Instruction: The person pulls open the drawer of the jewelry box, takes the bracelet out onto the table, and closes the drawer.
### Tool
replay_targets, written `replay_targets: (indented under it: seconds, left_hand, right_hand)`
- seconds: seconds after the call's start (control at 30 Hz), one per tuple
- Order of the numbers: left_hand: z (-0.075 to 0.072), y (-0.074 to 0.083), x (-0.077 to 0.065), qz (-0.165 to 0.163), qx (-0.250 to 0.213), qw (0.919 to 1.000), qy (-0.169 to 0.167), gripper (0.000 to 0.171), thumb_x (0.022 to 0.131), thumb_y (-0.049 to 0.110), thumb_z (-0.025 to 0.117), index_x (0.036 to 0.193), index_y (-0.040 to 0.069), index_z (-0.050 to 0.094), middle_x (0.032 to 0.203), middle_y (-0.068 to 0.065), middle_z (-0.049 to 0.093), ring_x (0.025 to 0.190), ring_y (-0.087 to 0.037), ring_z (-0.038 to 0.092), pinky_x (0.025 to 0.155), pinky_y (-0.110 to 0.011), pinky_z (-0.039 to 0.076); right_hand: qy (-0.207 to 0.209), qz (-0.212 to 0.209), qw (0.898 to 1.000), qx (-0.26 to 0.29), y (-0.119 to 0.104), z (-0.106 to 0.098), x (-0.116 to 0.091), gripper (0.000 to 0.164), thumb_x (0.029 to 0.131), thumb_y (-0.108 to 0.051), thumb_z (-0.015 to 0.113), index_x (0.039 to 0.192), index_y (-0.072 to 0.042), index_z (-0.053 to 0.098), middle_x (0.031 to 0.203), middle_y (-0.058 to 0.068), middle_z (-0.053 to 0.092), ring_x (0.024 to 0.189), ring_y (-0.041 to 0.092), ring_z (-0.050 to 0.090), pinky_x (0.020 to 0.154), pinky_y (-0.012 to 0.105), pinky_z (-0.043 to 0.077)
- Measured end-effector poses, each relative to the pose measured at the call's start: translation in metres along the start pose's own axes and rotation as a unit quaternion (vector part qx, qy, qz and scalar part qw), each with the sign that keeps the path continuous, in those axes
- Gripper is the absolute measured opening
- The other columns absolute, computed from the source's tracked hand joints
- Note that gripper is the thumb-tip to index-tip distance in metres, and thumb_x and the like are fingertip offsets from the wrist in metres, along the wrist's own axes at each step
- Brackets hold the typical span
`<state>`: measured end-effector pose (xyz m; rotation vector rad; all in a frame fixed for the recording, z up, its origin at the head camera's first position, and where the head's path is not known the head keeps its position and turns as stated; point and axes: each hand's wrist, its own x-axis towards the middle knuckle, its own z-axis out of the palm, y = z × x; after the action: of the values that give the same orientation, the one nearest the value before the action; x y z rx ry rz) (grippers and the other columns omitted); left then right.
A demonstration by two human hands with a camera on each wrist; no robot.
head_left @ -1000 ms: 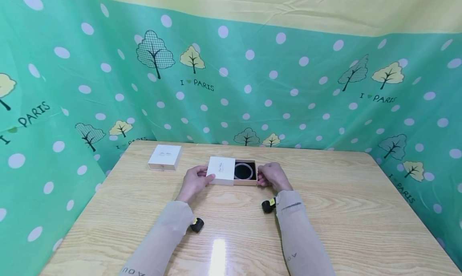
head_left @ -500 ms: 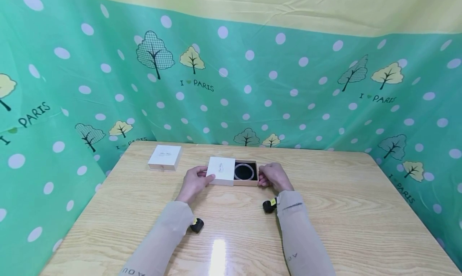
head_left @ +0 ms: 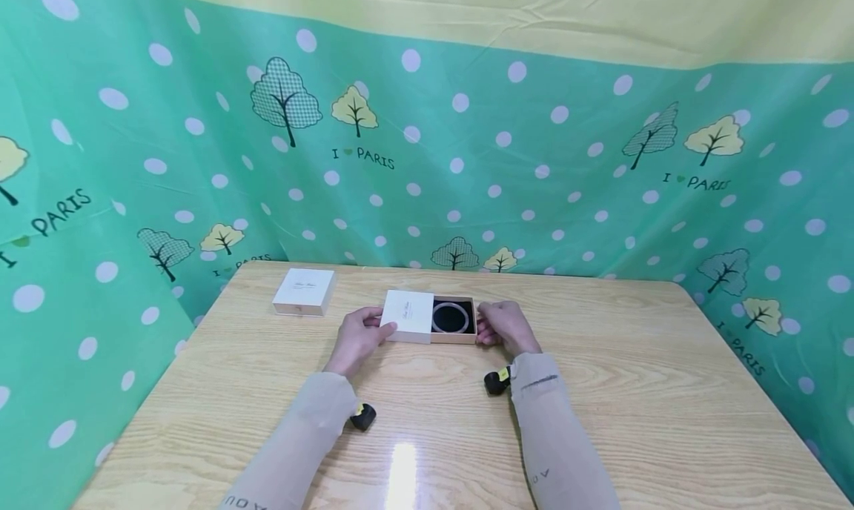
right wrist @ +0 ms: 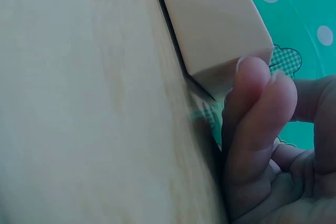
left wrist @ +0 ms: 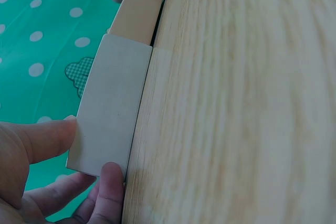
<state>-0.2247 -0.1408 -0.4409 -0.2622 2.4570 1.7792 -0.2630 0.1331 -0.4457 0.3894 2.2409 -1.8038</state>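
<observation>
A white slide-out gift box sits partly open mid-table in the head view. Its lettered white sleeve [head_left: 408, 316] is held at the left end by my left hand [head_left: 358, 339], thumb on top and fingers around the end in the left wrist view. Out of the sleeve's right side sticks a tan drawer [head_left: 454, 339] with a black lining. A pale round bangle [head_left: 451, 317] lies inside it. My right hand [head_left: 505, 325] has its fingers curled at the drawer's outer end [right wrist: 228, 74]; what they pinch there is hidden behind the fingertips.
A second white box [head_left: 304, 292], closed, stands at the table's back left with a small tab on its front. The wooden table [head_left: 634, 391] ends at the back against a green dotted curtain [head_left: 467, 147]. A small black camera sits at each wrist.
Over the last second the drawer has slid very slightly farther right out of the sleeve, with my right hand moving along. My left hand and the sleeve stay in place.
</observation>
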Motion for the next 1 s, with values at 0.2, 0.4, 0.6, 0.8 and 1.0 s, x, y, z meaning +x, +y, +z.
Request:
replay_targets:
  seconds: [0.2, 0.4, 0.6, 0.8, 1.0]
  left_hand:
    - [0.0, 0.001, -0.001, -0.002, -0.001, 1.0, 0.0, 0.049, 0.086, 0.013, 0.071, 0.13, 0.001, 0.054, 0.111, -0.014, 0.059, 0.092, -0.023, 0.059, 0.077, -0.031, 0.054]
    - [0.0, 0.002, 0.0, -0.002, -0.003, 1.0, -0.002, 0.049, 0.086, 0.013, 0.071, 0.13, 0.0, 0.053, 0.111, -0.015, 0.059, 0.092, -0.023, 0.059, 0.078, -0.032, 0.055]
    - [0.0, 0.001, 0.0, 0.0, -0.005, 1.0, -0.002, 0.048, 0.086, 0.013, 0.071, 0.129, 0.0, 0.054, 0.11, -0.015, 0.06, 0.09, -0.022, 0.06, 0.078, -0.033, 0.055]
    - [0.0, 0.001, 0.001, 0.001, -0.004, 1.0, 0.0, 0.048, 0.086, 0.012, 0.071, 0.129, -0.001, 0.054, 0.109, -0.015, 0.06, 0.09, -0.022, 0.06, 0.077, -0.032, 0.055]
    - [0.0, 0.002, 0.0, -0.006, 0.002, 1.0, -0.001, 0.048, 0.086, 0.013, 0.071, 0.13, 0.001, 0.054, 0.11, -0.014, 0.06, 0.091, -0.022, 0.06, 0.078, -0.032, 0.054]
  right_hand:
    - [0.007, -0.001, 1.0, -0.003, 0.0, 0.0, 0.0, 0.031, 0.095, -0.022, 0.051, 0.087, 0.005, 0.064, 0.068, 0.01, 0.061, 0.05, 0.017, 0.061, 0.046, 0.025, 0.053]
    - [0.014, -0.001, 1.0, -0.001, -0.002, -0.002, 0.0, 0.032, 0.096, -0.024, 0.051, 0.088, 0.004, 0.065, 0.069, 0.01, 0.062, 0.05, 0.016, 0.059, 0.045, 0.025, 0.051]
    - [0.037, -0.032, 0.998, 0.035, -0.009, -0.005, -0.002, 0.033, 0.096, -0.024, 0.051, 0.103, 0.007, 0.061, 0.075, 0.013, 0.062, 0.052, 0.016, 0.055, 0.043, 0.022, 0.045]
    - [0.056, -0.088, 0.994, 0.033, -0.014, -0.006, -0.002, 0.034, 0.096, -0.023, 0.051, 0.11, 0.006, 0.059, 0.08, 0.016, 0.062, 0.055, 0.02, 0.057, 0.046, 0.023, 0.047]
    - [0.059, -0.106, 0.993, 0.008, -0.017, -0.004, -0.006, 0.032, 0.097, -0.023, 0.053, 0.108, 0.006, 0.062, 0.085, 0.022, 0.063, 0.063, 0.027, 0.062, 0.054, 0.029, 0.052]
